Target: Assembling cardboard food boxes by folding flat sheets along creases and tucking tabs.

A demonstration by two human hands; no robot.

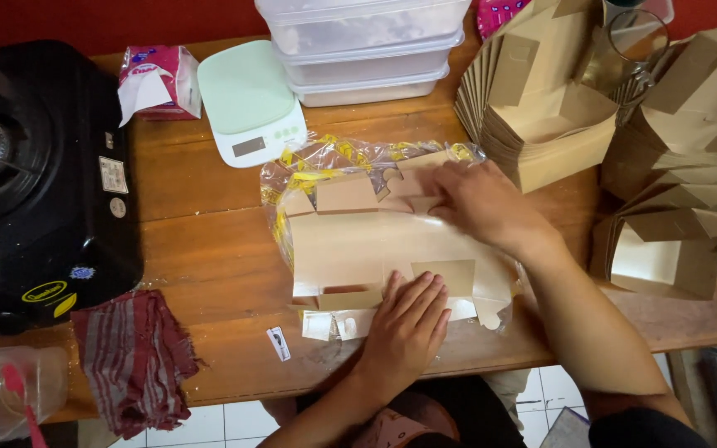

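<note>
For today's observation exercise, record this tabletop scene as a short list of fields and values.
Surface: wooden table
Left hand: pressed flat on the near edge of the flat brown cardboard blank
Right hand: on the blank's far flaps
Under blank: clear plastic wrapper
Right side: stacks of folded brown boxes
Far edge: pale green scale, plastic tubs
Left: black gas stove, striped cloth

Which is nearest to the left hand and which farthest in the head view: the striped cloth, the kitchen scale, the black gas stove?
From the left hand, flat on the cardboard blank:
1. Kitchen scale, up and to the left at the table's back.
2. Striped cloth, left at the front edge; close to the scale's distance, hard to separate.
3. Black gas stove, far left.
</note>
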